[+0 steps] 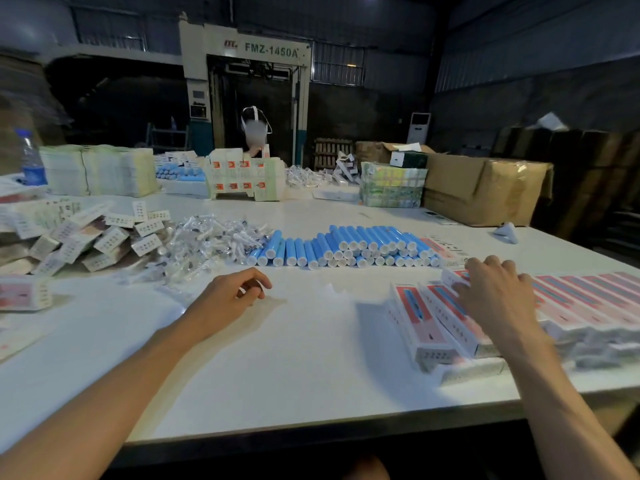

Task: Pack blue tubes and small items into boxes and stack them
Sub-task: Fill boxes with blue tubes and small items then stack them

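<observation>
A heap of blue tubes (pixel 349 247) with white caps lies across the middle of the white table (pixel 294 358). Left of it sits a pile of small clear wrapped items (pixel 207 244). A row of flat pink-and-white boxes (pixel 585 299) fans out at the right. My right hand (pixel 491 292) rests on the left end of that row, fingers spread over a box. My left hand (pixel 239 289) hovers above bare table, fingers loosely curled; a small pale thing may sit between its fingertips, too blurred to tell.
Packed boxes (pixel 97 237) are heaped at the left, with one more box (pixel 24 292) nearer me. A water bottle (pixel 31 157) stands at far left. Stacks of cartons (pixel 242 178), a brown cardboard box (pixel 485 192) and another person (pixel 256 133) are across the table.
</observation>
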{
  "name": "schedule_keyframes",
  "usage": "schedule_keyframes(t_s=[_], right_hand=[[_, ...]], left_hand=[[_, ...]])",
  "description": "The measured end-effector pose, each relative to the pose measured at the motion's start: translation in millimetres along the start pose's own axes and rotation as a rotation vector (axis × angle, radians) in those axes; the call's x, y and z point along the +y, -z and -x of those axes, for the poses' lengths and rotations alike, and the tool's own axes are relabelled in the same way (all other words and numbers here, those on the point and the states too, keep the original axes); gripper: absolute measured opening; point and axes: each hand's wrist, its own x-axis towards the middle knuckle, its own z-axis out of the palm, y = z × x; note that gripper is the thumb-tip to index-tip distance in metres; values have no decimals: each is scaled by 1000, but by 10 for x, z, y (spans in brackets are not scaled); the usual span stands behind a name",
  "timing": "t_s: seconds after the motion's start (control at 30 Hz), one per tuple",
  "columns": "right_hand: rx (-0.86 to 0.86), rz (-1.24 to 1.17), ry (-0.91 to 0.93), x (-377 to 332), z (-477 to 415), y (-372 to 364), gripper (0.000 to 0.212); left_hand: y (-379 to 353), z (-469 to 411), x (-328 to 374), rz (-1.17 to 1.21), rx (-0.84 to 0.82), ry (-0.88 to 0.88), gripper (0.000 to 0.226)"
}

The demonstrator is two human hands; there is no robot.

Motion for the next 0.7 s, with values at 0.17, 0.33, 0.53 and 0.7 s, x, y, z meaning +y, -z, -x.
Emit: schedule_keyframes(t_s=[0.17, 0.33, 0.53, 0.7], right_hand=[[114, -434, 182, -740, -107, 162, 21], [48, -960, 386, -1899, -111, 206, 18], [-195, -1493, 312, -3112, 140, -6, 14], [-372, -1574, 179, -3433, 368, -489, 12]], left_hand=[[0, -8, -21, -27, 15, -2, 30], [57, -12, -14, -104, 70, -42, 28], [305, -30, 26, -356, 66, 91, 27], [703, 64, -101, -664, 120, 291, 32]])
